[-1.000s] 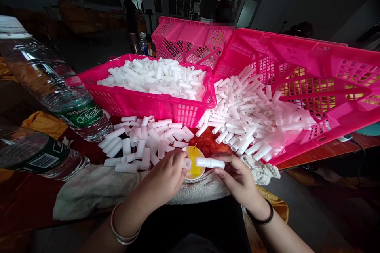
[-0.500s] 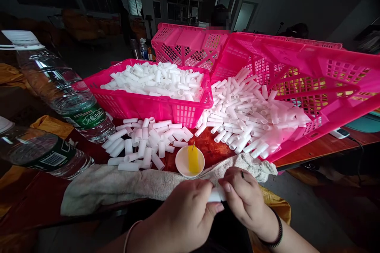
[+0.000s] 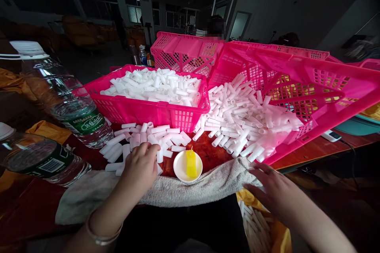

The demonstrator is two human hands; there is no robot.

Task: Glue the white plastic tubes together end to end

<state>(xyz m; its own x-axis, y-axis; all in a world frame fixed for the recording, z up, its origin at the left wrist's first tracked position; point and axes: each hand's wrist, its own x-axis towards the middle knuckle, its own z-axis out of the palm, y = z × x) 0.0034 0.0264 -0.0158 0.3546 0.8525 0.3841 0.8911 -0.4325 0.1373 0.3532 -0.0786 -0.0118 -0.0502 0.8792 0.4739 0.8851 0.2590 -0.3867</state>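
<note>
Dim room [image 3: 285, 12] across top of frame. Red-brown counter [image 3: 204, 148] through the middle. Big pink crate [image 3: 297, 67], right side of frame, tilted, white tubes [image 3: 234, 126] heaped at its mouth and onto the counter. Pink basket [image 3: 148, 112], centre-left, also piled with tubes. Crumpled pale towel [image 3: 196, 195] along front edge, lower centre. Two water bottles [image 3: 86, 120], left edge. Right hand [image 3: 276, 185], lower right, at the towel's right end; fingers spread, holding nothing, contact unclear. Left hand [image 3: 141, 168], lower centre-left, over loose short tubes [image 3: 162, 129] in front of basket; fingers curled, can't tell if gripping one. White dish [image 3: 179, 168], centre, between hands. Yellow block [image 3: 191, 166] in dish, thin pin sticking up.
</note>
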